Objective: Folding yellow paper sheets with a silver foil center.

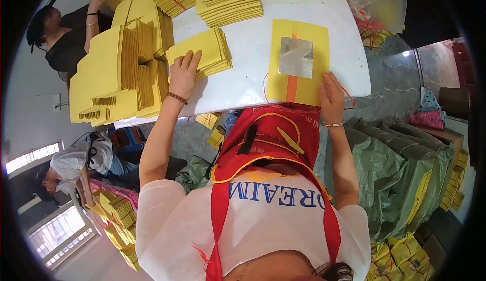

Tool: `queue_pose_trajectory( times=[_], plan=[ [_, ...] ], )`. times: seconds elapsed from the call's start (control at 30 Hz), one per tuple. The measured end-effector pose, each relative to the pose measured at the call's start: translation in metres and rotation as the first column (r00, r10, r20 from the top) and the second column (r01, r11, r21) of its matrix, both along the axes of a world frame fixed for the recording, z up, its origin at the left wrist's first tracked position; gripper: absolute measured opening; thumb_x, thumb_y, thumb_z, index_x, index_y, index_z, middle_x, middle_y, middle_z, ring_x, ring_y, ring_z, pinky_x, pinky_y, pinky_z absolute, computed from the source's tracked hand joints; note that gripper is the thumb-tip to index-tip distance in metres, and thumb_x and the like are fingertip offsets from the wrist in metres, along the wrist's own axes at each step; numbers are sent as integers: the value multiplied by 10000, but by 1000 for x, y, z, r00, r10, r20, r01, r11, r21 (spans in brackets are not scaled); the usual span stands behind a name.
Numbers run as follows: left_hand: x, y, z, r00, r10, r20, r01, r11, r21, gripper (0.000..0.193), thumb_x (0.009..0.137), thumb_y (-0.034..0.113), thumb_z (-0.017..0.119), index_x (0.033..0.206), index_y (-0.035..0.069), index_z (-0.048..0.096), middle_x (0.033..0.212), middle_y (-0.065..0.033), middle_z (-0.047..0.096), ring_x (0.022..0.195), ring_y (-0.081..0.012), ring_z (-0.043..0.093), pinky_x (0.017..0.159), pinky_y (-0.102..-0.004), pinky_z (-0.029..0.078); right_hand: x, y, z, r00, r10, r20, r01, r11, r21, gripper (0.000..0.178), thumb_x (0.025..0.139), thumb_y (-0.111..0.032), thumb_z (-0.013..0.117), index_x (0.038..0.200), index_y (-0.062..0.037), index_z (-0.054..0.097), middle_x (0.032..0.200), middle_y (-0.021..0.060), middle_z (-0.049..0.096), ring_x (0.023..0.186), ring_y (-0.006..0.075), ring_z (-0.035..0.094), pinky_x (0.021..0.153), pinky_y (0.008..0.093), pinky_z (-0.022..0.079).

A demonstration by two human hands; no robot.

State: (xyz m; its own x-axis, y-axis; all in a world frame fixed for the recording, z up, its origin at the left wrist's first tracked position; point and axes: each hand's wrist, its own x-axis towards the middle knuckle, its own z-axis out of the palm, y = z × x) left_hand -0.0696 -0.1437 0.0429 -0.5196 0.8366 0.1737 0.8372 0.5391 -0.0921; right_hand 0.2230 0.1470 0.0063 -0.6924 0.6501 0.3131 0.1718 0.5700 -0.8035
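My left hand, a beaded bracelet at its wrist, rests with slightly spread fingers on a small stack of yellow paper sheets. The stack lies on the white table, its layers fanned at the right side. My right hand has its fingers stretched along the right edge of a yellow paper pile near the table's front edge. On top of that pile are a silver foil square and an orange stripe. A thin red string pokes out from beneath on both sides.
Tall piles of yellow paper crowd the table's left, with more stacks at the back. Green sacks stand on the floor at right. A person in black and a person in white are at the left.
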Motion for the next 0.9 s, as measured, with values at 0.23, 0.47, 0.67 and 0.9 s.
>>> queue_pose_trajectory(
  times=[0.23, 0.47, 0.67, 0.9],
  plan=[
    [20, -2, -16, 998, 56, 12, -57, 993, 105, 744, 688, 38, 601, 1381, 112, 340, 1366, -165, 358, 1157, -354, 390, 967, -452, 307, -5, 1, -5, 998, 22, 53, -33, 978, 204, 283, 838, -94, 585, 1115, -43, 614, 1159, 115, 593, 1186, 302, 483, 977, 398, 362],
    [4, -9, 2, 998, 9, 69, -10, 1000, 3, 805, 655, 126, 634, 1397, 130, 321, 1377, -143, 363, 1189, -342, 369, 979, -472, 283, -1, 2, -6, 991, -1, 133, -43, 942, 334, 275, 818, -142, 617, 1090, -112, 633, 1165, 28, 596, 1226, 259, 443, 990, 416, 292],
    [18, 5, 43, 996, 14, 89, -15, 1000, 7, 829, 644, 135, 642, 1404, 139, 311, 1397, -143, 343, 1227, -342, 341, 1011, -470, 247, 3, 4, -10, 993, 2, 119, -42, 941, 336, 274, 806, -152, 631, 1076, -109, 638, 1170, 22, 594, 1224, 254, 445, 992, 413, 292],
    [73, 67, 43, 892, -394, 221, 316, 894, 319, 505, 734, 139, 626, 1224, 81, 518, 1264, -145, 475, 1141, -324, 430, 945, -443, 335, -1, 4, -11, 988, -13, 156, -38, 947, 318, 247, 782, -162, 654, 1028, -142, 656, 1174, 2, 581, 1222, 245, 448, 992, 413, 286]
  ],
)
